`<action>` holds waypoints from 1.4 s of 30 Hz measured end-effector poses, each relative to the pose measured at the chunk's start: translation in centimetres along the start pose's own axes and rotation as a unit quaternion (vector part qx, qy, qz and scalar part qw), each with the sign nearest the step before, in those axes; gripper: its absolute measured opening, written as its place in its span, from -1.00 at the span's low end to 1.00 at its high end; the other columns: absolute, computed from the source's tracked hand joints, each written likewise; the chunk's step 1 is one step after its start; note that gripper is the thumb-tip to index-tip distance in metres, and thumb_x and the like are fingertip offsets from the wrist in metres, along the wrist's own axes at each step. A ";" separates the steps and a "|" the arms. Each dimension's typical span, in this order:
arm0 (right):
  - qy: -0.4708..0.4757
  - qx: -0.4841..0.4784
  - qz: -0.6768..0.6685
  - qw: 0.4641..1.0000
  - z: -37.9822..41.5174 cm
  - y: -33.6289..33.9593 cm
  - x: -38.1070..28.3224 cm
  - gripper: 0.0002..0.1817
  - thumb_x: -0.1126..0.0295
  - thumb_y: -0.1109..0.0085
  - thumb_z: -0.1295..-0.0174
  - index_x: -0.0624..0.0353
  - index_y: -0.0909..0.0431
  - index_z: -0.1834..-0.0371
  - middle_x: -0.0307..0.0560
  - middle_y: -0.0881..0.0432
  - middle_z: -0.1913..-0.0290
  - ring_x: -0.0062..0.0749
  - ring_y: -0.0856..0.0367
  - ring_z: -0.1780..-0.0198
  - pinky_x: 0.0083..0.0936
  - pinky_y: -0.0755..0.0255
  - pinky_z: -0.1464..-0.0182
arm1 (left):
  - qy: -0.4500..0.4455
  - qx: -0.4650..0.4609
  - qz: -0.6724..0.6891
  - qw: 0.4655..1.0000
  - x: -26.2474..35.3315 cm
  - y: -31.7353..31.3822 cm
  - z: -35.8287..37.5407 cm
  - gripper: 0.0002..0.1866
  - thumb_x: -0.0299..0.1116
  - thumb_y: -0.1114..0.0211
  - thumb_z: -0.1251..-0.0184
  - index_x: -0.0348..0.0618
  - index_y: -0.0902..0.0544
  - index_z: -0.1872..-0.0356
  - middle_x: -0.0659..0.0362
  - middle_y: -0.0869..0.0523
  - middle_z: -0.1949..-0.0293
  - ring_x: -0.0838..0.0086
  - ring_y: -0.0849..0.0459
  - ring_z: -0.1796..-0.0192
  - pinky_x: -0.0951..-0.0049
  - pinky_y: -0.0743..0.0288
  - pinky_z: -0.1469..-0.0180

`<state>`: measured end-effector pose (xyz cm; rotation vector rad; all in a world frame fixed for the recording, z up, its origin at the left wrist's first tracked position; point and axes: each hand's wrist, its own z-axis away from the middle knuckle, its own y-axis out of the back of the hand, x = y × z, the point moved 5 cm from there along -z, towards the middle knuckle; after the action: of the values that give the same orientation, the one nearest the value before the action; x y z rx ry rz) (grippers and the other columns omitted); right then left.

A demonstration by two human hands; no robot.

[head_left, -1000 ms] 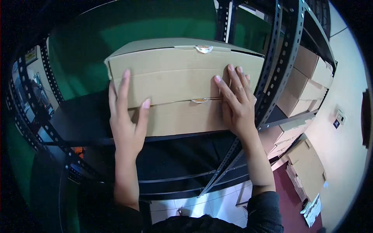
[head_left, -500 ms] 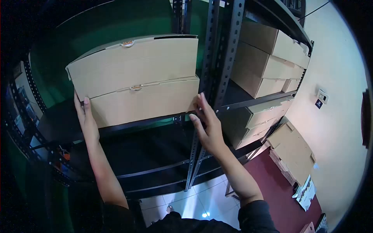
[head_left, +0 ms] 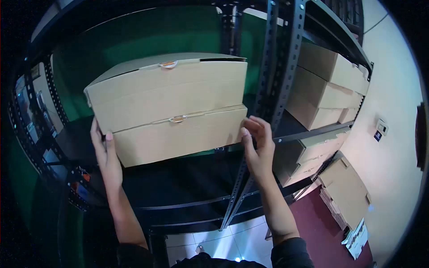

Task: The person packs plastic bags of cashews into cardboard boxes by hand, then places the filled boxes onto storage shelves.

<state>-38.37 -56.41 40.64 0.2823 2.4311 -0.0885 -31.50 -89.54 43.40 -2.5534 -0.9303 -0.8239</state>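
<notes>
Clasping with left fingers [head_left: 110, 147], thumb parted, at the left corner; seeing two stacked, slightly tilted tan rectangular cardboard boxes [head_left: 172, 96] with orange-and-white seals [head_left: 168, 64], at a black metal shelf [head_left: 73, 140]; touching the lower right end with half-curled right fingers [head_left: 266, 134].

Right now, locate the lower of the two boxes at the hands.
In the head view, left of centre, the lower box sits under the upper box, between the left hand and the right hand.

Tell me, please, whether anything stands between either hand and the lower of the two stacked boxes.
Nothing visible does: the left hand meets the lower box at its left end, the right hand at its right. The perforated upright stands farther right, not in between.
</notes>
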 end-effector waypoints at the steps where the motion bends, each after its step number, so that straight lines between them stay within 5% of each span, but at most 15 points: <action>1: 0.040 -0.001 0.007 0.999 -0.7 -0.4 -0.5 -0.63 0.47 -0.07 -0.27 0.30 -0.32 -0.12 0.10 -0.51 -0.05 -0.28 -0.51 -0.09 -0.45 -0.37 -0.12 | 0.004 -0.013 0.017 1.000 -0.2 -0.1 -0.4 -0.41 -0.08 0.06 -0.45 -0.29 -0.17 -0.32 0.02 -0.26 -0.31 0.32 -0.20 -0.35 0.35 0.02 -0.36; 5: 0.064 -0.006 -0.005 0.998 -4.4 -2.7 -0.8 -0.44 0.31 0.05 -0.36 0.33 -0.09 -0.35 0.22 -0.27 -0.30 -0.20 -0.21 -0.35 -0.43 -0.06 -0.33 | 0.013 -0.045 0.062 0.997 -1.5 -0.1 -1.8 -0.40 -0.05 0.08 -0.45 -0.33 -0.20 -0.30 0.01 -0.30 -0.28 0.33 -0.22 -0.33 0.39 0.01 -0.35; 8: -0.004 -0.055 -0.090 0.994 -5.5 -4.1 -1.7 -0.49 0.31 0.08 -0.38 0.38 -0.16 -0.31 0.11 -0.37 -0.23 -0.34 -0.30 -0.27 -0.51 -0.11 -0.28 | 0.024 -0.072 0.135 0.988 -2.5 -0.6 -2.3 -0.42 -0.07 0.09 -0.46 -0.36 -0.24 -0.28 0.01 -0.35 -0.24 0.37 -0.26 -0.30 0.42 -0.02 -0.33; 13: 0.055 0.038 -0.108 0.992 -4.0 -3.7 -0.9 -0.49 0.43 -0.07 -0.30 0.42 -0.22 -0.27 0.06 -0.49 -0.10 -0.41 -0.48 -0.09 -0.55 -0.29 -0.14 | 0.027 -0.010 0.114 0.993 -2.9 -0.4 -1.7 -0.44 -0.09 0.13 -0.47 -0.40 -0.28 -0.24 -0.03 -0.42 -0.18 0.36 -0.34 -0.24 0.41 -0.11 -0.28; 20: 0.031 0.084 -0.111 0.990 -4.0 -3.5 0.0 -0.49 0.42 -0.09 -0.29 0.49 -0.25 -0.23 0.08 -0.54 -0.06 -0.46 -0.49 -0.08 -0.59 -0.28 -0.16 | 0.008 0.001 0.070 0.997 -4.2 -1.0 -1.3 -0.43 -0.07 0.21 -0.50 -0.46 -0.35 -0.18 -0.07 -0.56 -0.05 0.38 -0.49 -0.11 0.40 -0.28 -0.17; 25: 0.041 0.135 -0.109 0.984 -3.7 -2.3 -0.2 -0.52 0.45 -0.10 -0.28 0.48 -0.29 -0.21 0.12 -0.54 -0.06 -0.44 -0.52 -0.05 -0.58 -0.31 -0.13 | 0.014 -0.021 0.081 0.996 -5.3 -2.9 -1.8 -0.42 -0.01 0.24 -0.50 -0.44 -0.43 -0.04 0.03 -0.56 0.05 0.42 -0.47 -0.01 0.45 -0.27 -0.14; 32: 0.070 0.132 -0.103 0.983 -4.0 -2.2 -0.1 -0.51 0.45 -0.07 -0.30 0.45 -0.25 -0.25 0.14 -0.50 -0.09 -0.42 -0.49 -0.08 -0.58 -0.30 -0.14 | 0.001 -0.019 0.074 0.997 -4.9 -3.9 -2.1 -0.38 0.04 0.22 -0.49 -0.45 -0.41 -0.09 0.01 -0.55 0.00 0.41 -0.45 -0.07 0.44 -0.24 -0.18; 36: 0.145 0.164 -0.039 0.975 -4.0 -2.7 -0.8 -0.56 0.49 0.02 -0.32 0.39 -0.20 -0.24 0.12 -0.41 -0.17 -0.30 -0.37 -0.21 -0.48 -0.18 -0.25 | 0.015 0.011 0.082 0.996 -4.5 -4.2 -1.4 -0.38 0.03 0.22 -0.49 -0.44 -0.41 -0.11 0.01 -0.55 -0.02 0.40 -0.46 -0.09 0.44 -0.23 -0.19; 42: 0.310 0.198 0.305 0.879 -2.9 -2.7 -1.9 -0.64 0.58 -0.04 -0.17 0.27 -0.35 -0.07 0.14 -0.37 -0.13 0.07 -0.23 -0.29 -0.15 -0.05 -0.32 | -0.016 0.005 0.087 0.996 -4.7 -4.3 -1.6 -0.44 -0.08 0.17 -0.50 -0.45 -0.35 -0.19 -0.05 -0.51 -0.12 0.37 -0.44 -0.16 0.40 -0.21 -0.23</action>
<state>-39.37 -59.02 44.08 1.4392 2.7877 -0.2433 -37.91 -89.35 42.17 -2.6016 -0.7070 -0.7278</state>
